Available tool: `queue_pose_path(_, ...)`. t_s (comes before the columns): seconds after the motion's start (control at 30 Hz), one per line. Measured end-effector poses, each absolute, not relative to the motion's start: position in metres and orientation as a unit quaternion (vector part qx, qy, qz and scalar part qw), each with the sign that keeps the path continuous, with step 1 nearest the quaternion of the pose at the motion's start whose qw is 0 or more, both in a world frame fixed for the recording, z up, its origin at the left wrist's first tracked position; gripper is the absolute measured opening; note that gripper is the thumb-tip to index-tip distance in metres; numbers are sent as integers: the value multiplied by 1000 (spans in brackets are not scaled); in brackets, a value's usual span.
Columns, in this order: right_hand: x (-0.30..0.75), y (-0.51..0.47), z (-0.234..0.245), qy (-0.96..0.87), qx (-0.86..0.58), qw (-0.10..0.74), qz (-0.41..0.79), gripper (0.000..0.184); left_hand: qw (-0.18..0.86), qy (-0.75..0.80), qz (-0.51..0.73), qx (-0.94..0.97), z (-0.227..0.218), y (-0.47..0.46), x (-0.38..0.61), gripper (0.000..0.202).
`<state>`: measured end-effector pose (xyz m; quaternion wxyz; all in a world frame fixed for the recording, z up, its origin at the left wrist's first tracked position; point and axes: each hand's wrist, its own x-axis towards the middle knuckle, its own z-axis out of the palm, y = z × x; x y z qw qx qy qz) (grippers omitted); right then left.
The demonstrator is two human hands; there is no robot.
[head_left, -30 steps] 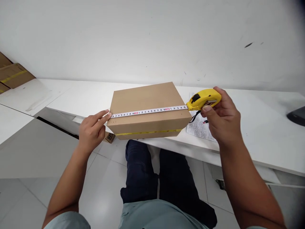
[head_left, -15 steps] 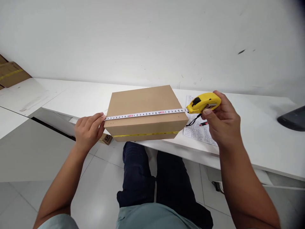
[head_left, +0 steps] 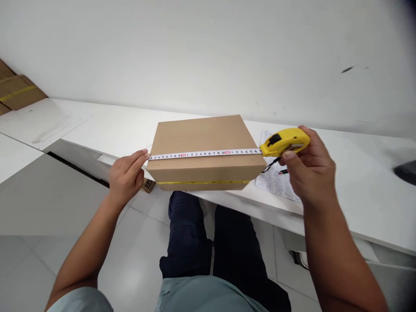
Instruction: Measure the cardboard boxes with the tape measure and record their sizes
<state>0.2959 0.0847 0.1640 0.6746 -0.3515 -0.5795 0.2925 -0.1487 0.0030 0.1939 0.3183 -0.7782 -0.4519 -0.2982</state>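
A brown cardboard box with yellow tape along its front side sits on the white desk, jutting over the front edge. Across its top, near the front, runs the white blade of a tape measure. My left hand is closed on the blade's end at the box's left edge; the fingertips hide the blade's tip. At the right edge, my right hand grips the yellow case of the tape measure, thumb in front and fingers behind. A black wrist strap hangs from the case.
Beneath my right hand lies a handwritten sheet with a pen. Cardboard boxes stand at the far left, and a small carton is below the desk. A dark object is at the right edge, with the wall behind.
The view has shifted slightly, so the box and both hands appear a little farther right. The blade stays stretched across the box with both hands keeping their hold.
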Motion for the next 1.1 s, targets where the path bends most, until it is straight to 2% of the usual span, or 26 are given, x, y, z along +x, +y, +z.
queue_pose_path(0.2, 299, 84, 160, -572, -374, 669, 291, 61, 279, -446, -331, -783, 198, -1, -143, 58)
queue_pose_path(0.4, 297, 81, 163, -570, -373, 669, 297, 57, 213, -466, -350, -784, 198, -3, -140, 59)
queue_pose_path(0.73, 295, 87, 166, -580, -333, 688, 280, 57, 241, -443, -312, -805, 208, -1, -134, 65)
queue_pose_path(1.1, 297, 86, 170, -607, -382, 643, 269, 62, 209, -465, -341, -789, 201, 3, -136, 60)
